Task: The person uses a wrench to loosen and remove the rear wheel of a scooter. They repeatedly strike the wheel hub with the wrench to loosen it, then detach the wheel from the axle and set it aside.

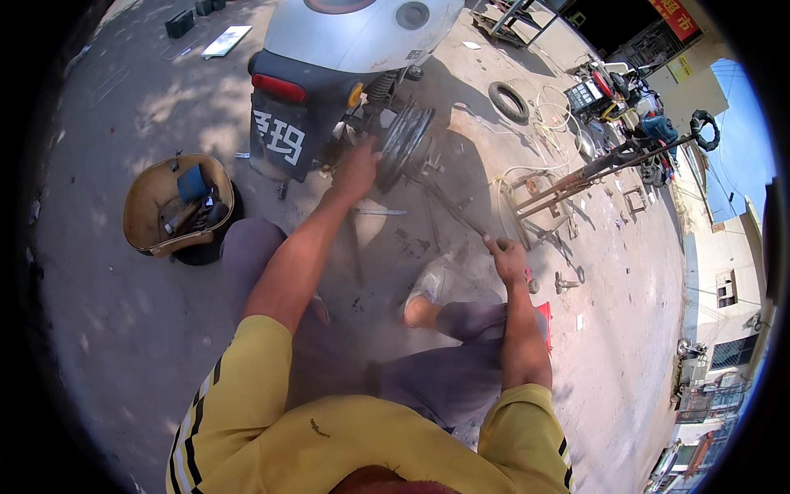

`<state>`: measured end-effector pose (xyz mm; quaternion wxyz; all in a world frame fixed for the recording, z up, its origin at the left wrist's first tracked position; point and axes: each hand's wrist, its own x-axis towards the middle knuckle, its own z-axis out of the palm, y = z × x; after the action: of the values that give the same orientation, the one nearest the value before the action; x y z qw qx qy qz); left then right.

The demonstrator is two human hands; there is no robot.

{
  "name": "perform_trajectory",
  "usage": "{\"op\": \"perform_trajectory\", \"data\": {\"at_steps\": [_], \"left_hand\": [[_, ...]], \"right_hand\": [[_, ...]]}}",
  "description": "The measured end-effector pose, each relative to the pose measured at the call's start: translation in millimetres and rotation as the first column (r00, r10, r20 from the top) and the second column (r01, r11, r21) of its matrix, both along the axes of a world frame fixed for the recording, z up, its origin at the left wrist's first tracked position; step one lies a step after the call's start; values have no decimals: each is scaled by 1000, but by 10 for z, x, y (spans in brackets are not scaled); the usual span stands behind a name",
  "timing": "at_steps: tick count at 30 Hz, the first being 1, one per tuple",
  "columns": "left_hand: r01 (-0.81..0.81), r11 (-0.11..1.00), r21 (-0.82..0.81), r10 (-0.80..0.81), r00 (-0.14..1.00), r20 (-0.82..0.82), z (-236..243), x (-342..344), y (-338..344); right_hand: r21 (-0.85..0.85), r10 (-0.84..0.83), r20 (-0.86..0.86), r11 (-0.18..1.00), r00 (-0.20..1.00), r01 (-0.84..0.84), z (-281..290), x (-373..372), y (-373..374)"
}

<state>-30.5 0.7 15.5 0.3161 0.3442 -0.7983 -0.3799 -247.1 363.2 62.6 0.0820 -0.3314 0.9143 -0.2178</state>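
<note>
A white scooter (358, 37) stands ahead of me, with a red tail light and a dark plate at its back. On its right side is a metal wheel rim (407, 140) with no tyre visible on it. My left hand (355, 171) is closed at the rim's left side; its fingertips are partly hidden, so what they grip is unclear. Fingers of my right hand (508, 259) wrap round the near end of a long metal bar (453, 210). That bar slants away to the left, its far end close to the bottom of the rim.
Left of my knee, a tan tub (138, 216) holds tools and a blue cup. A loose tyre (508, 103), a pale hose (550, 119) and a metal stand (539, 210) with long poles lie to the right. Parts (565, 284) lie near my right hand.
</note>
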Motion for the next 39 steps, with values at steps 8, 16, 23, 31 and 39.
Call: {"op": "perform_trajectory", "data": {"at_steps": [8,16,23,31,39], "left_hand": [[-28,999,-41,26,998,-51,-224,119,87],[73,987,144,-115,942,316,-482,309,138],[-67,998,21,69,990,-121,-65,96,121],[-60,998,-34,60,998,-10,-258,164,33],[39,998,-51,-38,999,30,-396,350,94]], "right_hand": [[-208,-54,51,976,997,64,65,22,273],[-103,-81,5,991,997,81,-34,114,280],[-50,-92,-24,995,995,91,32,218,255],[-103,-83,2,991,997,82,-55,195,250],[-18,-37,16,999,999,37,-6,281,180]]}}
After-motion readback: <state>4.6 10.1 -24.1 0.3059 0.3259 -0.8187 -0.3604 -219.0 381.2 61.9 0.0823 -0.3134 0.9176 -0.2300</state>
